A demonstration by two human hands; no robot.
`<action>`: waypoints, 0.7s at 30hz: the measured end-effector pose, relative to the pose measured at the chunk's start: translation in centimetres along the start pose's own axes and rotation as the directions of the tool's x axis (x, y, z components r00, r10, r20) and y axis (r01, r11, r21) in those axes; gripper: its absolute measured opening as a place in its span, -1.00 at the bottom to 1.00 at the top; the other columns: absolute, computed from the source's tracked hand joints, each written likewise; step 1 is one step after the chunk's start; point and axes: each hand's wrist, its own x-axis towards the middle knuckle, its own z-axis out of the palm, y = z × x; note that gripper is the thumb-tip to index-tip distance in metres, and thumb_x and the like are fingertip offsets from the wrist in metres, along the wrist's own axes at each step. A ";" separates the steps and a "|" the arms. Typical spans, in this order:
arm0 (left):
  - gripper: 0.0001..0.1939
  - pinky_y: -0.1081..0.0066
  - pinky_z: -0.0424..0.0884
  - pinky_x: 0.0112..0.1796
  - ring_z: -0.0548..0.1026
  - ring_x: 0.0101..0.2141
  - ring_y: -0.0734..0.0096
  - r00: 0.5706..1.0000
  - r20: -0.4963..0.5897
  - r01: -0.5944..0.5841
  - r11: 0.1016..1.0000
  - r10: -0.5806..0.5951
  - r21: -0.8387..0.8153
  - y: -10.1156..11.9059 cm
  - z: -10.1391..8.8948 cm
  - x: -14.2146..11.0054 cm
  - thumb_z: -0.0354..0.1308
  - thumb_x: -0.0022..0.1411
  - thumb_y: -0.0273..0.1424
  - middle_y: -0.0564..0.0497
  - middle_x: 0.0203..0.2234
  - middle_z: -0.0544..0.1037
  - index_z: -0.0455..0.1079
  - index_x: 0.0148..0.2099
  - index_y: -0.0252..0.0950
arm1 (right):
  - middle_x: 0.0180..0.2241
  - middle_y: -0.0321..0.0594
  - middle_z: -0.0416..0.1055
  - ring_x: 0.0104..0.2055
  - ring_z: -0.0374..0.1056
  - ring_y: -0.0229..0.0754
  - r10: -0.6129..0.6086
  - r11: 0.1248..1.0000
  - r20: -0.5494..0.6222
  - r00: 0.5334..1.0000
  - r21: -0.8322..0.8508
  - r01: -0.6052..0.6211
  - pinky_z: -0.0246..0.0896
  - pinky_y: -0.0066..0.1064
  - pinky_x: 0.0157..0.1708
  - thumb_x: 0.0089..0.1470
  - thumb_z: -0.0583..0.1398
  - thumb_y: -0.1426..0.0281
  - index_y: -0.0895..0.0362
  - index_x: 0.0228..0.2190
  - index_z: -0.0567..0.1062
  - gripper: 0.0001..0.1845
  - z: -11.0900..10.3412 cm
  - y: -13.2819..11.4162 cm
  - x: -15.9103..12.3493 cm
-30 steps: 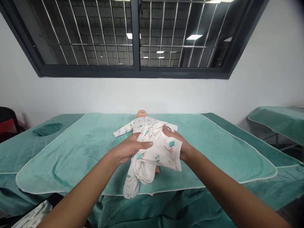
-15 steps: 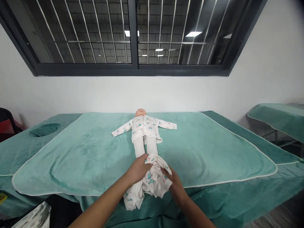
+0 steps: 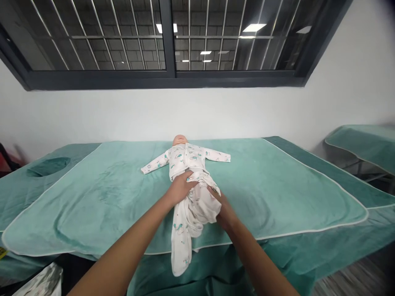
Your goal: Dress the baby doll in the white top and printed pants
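A baby doll [image 3: 185, 154] lies on its back on a teal towel [image 3: 277, 185], head toward the wall, wearing a white printed top with both sleeves spread. White printed baby trousers [image 3: 188, 213] are bunched over its legs, one leg hanging past the towel's front edge. My left hand [image 3: 180, 189] grips the trousers' waist at the doll's left hip, fingers closed. My right hand [image 3: 222, 207] holds the bunched cloth on the other side, fingers curled into it. The doll's legs are hidden under the cloth.
The towel covers a long table draped in darker teal cloth [image 3: 379, 222], with a round face hole [image 3: 47, 165] at the far left. A second draped table [image 3: 364, 144] stands at the right. A white wall and barred window rise behind. Printed cloth [image 3: 40, 281] lies at the lower left.
Both hands carried the bunched trousers from the doll's feet up to its hips. The doll's bare legs, visible half a second ago, are now covered.
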 end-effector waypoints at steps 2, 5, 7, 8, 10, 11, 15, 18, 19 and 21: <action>-0.75 0.34 0.32 -0.06 0.47 -0.12 0.22 0.996 0.003 -0.091 0.991 0.091 0.096 -0.9 -0.5 1.0 0.11 0.15 -0.33 0.04 -0.16 0.57 0.45 -0.12 -0.25 | -0.10 -0.10 0.49 -0.08 0.40 0.03 0.100 0.990 0.124 0.987 0.089 -0.111 0.29 -0.16 -0.07 0.02 0.26 0.12 0.09 -0.08 0.49 -0.55 0.2 -0.5 -0.1; -0.76 0.34 0.30 -0.06 0.47 -0.11 0.22 0.984 -0.008 -0.171 0.957 0.177 0.234 -1.6 -0.9 1.9 0.08 0.17 -0.37 0.02 -0.14 0.57 0.44 -0.10 -0.23 | -0.13 -0.14 0.50 -0.14 0.42 -0.03 0.135 0.970 0.229 0.964 0.165 -0.176 0.30 -0.23 -0.12 0.03 0.25 0.18 0.11 -0.08 0.47 -0.57 0.3 -0.8 -0.4; -0.77 0.33 0.29 -0.08 0.46 -0.10 0.19 0.975 -0.027 -0.200 0.921 0.222 0.335 -1.7 -0.8 2.1 0.07 0.19 -0.37 -0.01 -0.14 0.56 0.43 -0.10 -0.22 | -0.13 -0.17 0.50 -0.17 0.42 -0.06 0.120 0.974 0.242 0.963 0.161 -0.162 0.30 -0.28 -0.15 -0.03 0.28 0.27 0.09 -0.09 0.47 -0.58 0.2 -0.8 -0.2; -0.77 0.33 0.28 -0.10 0.46 -0.10 0.17 0.971 -0.043 -0.205 0.905 0.237 0.373 -1.6 -0.6 2.2 0.07 0.19 -0.36 -0.03 -0.14 0.56 0.43 -0.11 -0.21 | -0.14 -0.19 0.50 -0.18 0.42 -0.07 0.110 0.981 0.232 0.966 0.131 -0.143 0.30 -0.29 -0.17 -0.05 0.29 0.30 0.07 -0.08 0.47 -0.57 0.2 -0.7 0.0; -0.79 0.32 0.28 -0.13 0.46 -0.13 0.15 0.968 -0.087 -0.182 0.896 0.236 0.406 -1.6 -0.4 2.4 0.07 0.20 -0.32 -0.06 -0.17 0.56 0.42 -0.13 -0.21 | -0.15 -0.19 0.50 -0.20 0.41 -0.07 0.090 0.995 0.181 0.979 0.025 -0.096 0.30 -0.29 -0.21 -0.04 0.27 0.28 0.05 -0.07 0.45 -0.56 0.0 -0.7 0.8; -0.80 0.32 0.28 -0.15 0.46 -0.16 0.14 0.970 -0.116 -0.151 0.902 0.214 0.404 -1.5 -0.3 2.5 0.07 0.20 -0.30 -0.06 -0.20 0.56 0.42 -0.15 -0.21 | -0.17 -0.19 0.50 -0.21 0.40 -0.07 0.074 0.996 0.135 0.988 -0.051 -0.067 0.30 -0.29 -0.23 -0.01 0.25 0.23 0.06 -0.08 0.44 -0.58 -0.2 -0.7 1.3; -0.77 0.29 0.29 -0.17 0.47 -0.21 0.10 0.983 -0.182 0.030 0.960 0.021 0.278 -1.1 -1.2 2.5 0.12 0.16 -0.24 -0.08 -0.27 0.57 0.45 -0.21 -0.26 | -0.29 -0.24 0.48 -0.26 0.36 -0.10 -0.009 0.894 -0.027 1.000 -0.447 -0.004 0.26 -0.30 -0.26 0.00 0.19 0.11 0.08 -0.19 0.45 -0.61 -1.4 -1.1 4.0; -0.68 0.29 0.31 -0.15 0.47 -0.16 0.07 0.993 0.024 0.115 0.993 -0.116 0.009 -0.2 -2.9 1.4 0.21 0.09 -0.18 -0.08 -0.21 0.57 0.49 -0.18 -0.28 | -0.33 -0.28 0.47 -0.29 0.34 -0.12 -0.006 0.836 -0.009 1.000 -0.549 0.000 0.24 -0.30 -0.24 -0.04 0.20 0.14 0.09 -0.26 0.47 -0.66 -2.5 -1.7 5.6; -0.63 0.29 0.32 -0.13 0.46 -0.12 0.07 0.979 0.145 0.159 0.981 -0.142 -0.112 0.1 -3.4 0.9 0.23 0.07 -0.16 -0.09 -0.16 0.57 0.49 -0.13 -0.29 | -0.33 -0.29 0.47 -0.28 0.34 -0.12 -0.001 0.832 0.010 1.000 -0.554 0.006 0.23 -0.29 -0.22 -0.05 0.21 0.16 0.09 -0.27 0.49 -0.68 -2.8 -1.9 5.9; -0.55 0.28 0.33 -0.09 0.44 -0.04 0.06 0.933 0.326 0.266 0.903 -0.153 -0.337 0.6 -4.0 -0.1 0.25 0.07 -0.18 -0.12 -0.07 0.53 0.46 -0.03 -0.30 | -0.30 -0.29 0.47 -0.24 0.33 -0.11 -0.007 0.813 0.067 0.998 -0.581 0.045 0.20 -0.28 -0.17 -0.05 0.21 0.19 0.10 -0.29 0.51 -0.70 -3.2 -2.3 6.4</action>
